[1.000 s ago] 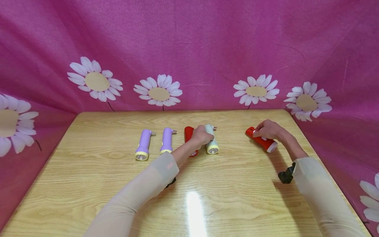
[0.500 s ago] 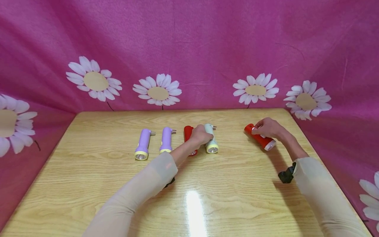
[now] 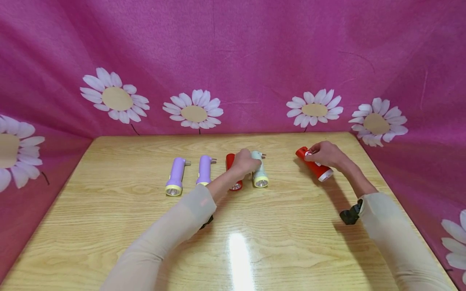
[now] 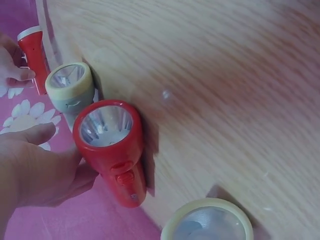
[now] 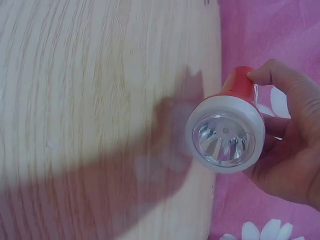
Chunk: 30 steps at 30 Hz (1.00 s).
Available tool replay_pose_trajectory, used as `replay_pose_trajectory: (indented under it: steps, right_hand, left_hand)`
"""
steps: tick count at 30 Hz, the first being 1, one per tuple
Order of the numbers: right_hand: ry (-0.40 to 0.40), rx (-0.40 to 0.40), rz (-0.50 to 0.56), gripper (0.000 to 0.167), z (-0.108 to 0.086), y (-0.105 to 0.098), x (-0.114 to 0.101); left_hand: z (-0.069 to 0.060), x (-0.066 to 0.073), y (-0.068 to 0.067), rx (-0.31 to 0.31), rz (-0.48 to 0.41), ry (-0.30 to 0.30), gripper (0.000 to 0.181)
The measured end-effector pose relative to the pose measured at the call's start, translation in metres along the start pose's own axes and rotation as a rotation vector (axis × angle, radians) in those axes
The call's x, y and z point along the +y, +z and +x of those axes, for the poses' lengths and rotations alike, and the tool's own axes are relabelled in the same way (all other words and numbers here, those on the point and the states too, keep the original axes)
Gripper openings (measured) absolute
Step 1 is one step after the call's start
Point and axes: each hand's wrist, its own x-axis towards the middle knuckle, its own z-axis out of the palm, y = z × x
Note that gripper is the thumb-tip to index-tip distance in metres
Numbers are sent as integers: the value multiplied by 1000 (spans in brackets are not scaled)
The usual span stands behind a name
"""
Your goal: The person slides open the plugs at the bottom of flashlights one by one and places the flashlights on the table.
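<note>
My right hand (image 3: 325, 154) pinches a red flashlight (image 5: 242, 85) with a white rim, above the table's far right part. Its lens end tilts toward the near right, and its shadow lies on the wood apart from it. My left hand (image 3: 244, 162) is between another red flashlight (image 4: 111, 145) and a pale green flashlight (image 3: 260, 176) with a cream rim. In the left wrist view, the left thumb stands away from the fingers, and the fingertips are partly hidden behind the red flashlight. Whether they touch it I cannot tell.
Two purple flashlights with yellow rims, one at the left (image 3: 176, 173) and one beside it (image 3: 205, 167), lie on the wooden table (image 3: 291, 242). The left forearm partly covers the second. A pink flowered cloth (image 3: 251, 60) rises behind the table.
My right hand has moved a little left and away, carrying the red flashlight with it. The left hand has shifted slightly up; the flashlights on the table look unmoved.
</note>
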Motion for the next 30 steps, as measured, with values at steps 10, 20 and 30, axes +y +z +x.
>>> replay_pose_trajectory:
  steps: [10, 20, 30]
  right_hand:
    - [-17, 77, 83, 54, -4, 0, -13]
    - [-18, 156, 136, 52, -11, 0, -28]
    - [-77, 282, 113, 50, -19, 3, -48]
  left_hand:
    - [-3, 12, -5, 36, -50, 25, 61]
    - [-5, 19, -6, 64, -100, 49, 58]
    - [-8, 27, -5, 74, -226, 104, 55]
